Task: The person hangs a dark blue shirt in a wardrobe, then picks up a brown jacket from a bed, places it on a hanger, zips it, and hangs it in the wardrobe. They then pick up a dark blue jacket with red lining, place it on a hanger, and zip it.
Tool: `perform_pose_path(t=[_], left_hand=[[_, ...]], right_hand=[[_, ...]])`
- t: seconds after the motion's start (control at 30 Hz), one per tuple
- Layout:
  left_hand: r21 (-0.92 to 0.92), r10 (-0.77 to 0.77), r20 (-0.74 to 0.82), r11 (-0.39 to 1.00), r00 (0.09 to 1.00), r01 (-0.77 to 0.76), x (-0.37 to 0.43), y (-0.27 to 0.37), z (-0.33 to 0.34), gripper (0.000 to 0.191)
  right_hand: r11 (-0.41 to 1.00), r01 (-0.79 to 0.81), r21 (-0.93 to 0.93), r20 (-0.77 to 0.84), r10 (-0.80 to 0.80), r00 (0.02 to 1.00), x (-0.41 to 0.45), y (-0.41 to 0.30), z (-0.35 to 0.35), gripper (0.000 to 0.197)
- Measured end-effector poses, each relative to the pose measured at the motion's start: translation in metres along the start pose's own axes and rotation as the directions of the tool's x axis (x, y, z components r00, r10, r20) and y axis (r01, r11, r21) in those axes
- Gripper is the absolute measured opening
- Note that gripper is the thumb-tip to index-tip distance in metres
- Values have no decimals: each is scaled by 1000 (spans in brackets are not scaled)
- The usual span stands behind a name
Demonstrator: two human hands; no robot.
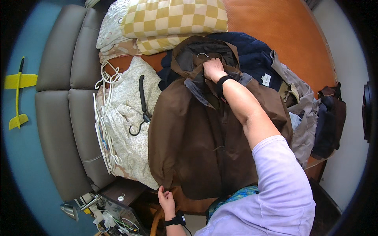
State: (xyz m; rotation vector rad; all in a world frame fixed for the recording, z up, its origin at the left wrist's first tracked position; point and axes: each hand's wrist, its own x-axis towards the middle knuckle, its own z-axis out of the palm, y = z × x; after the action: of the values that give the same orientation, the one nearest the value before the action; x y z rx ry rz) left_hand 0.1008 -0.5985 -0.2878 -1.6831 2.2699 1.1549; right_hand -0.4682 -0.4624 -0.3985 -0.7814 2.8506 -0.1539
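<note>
A brown hooded jacket (200,132) lies spread front up before me, its hood away from me. My right hand (213,69) is closed at its collar, just below a metal hanger hook (203,54) that shows in the hood opening; the rest of that hanger is hidden. Near the cuff of the sleeve on the left is my left hand (166,202), fingers loosely bent and apart, with the fingertips at the fabric's edge. A black hanger (142,94) rests on pale patterned fabric (130,147) left of the jacket.
White hangers (106,132) are bunched along the left side. Checkered yellow bedding (174,17) lies at the far side. Behind the jacket is a navy garment (254,47); grey clothing (301,88) and dark clothing (327,124) lie right. Grey cushions (59,118) stand far left.
</note>
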Motion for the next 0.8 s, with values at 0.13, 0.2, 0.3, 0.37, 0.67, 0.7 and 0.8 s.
perform_pose_path(t=[0.13, 0.2, 0.3, 0.37, 0.67, 0.7, 0.8], left_hand=[[-43, 95, 54, 995, 994, -93, 0, 25, 6, 51], [-62, 159, 63, 986, 985, -155, 0, 39, 4, 49], [-130, 269, 58, 957, 961, -260, 2, 66, -3, 45], [-157, 316, 45, 939, 948, -306, 4, 92, -11, 43], [-295, 938, 29, 339, 346, -893, -57, 278, -97, 39], [-287, 975, 27, 219, 221, -933, -71, 294, -108, 44], [-245, 960, 280, 86, 15, -966, -114, 310, -143, 61]], right_hand=[[999, 42, 21, -23, -42, 999, -11, 4, -8, 18], [997, 71, 26, -211, -64, 975, -25, 6, -21, 15], [996, 60, 67, -312, -36, 949, -58, 9, -56, 12], [982, 186, 25, -463, -154, 873, -94, 10, -89, 7], [896, 424, -134, -662, -400, 635, -305, -40, -266, 8], [899, 411, -152, -663, -401, 632, -331, -49, -282, 8], [912, 351, -212, -666, -398, 631, -414, -75, -323, 15]])
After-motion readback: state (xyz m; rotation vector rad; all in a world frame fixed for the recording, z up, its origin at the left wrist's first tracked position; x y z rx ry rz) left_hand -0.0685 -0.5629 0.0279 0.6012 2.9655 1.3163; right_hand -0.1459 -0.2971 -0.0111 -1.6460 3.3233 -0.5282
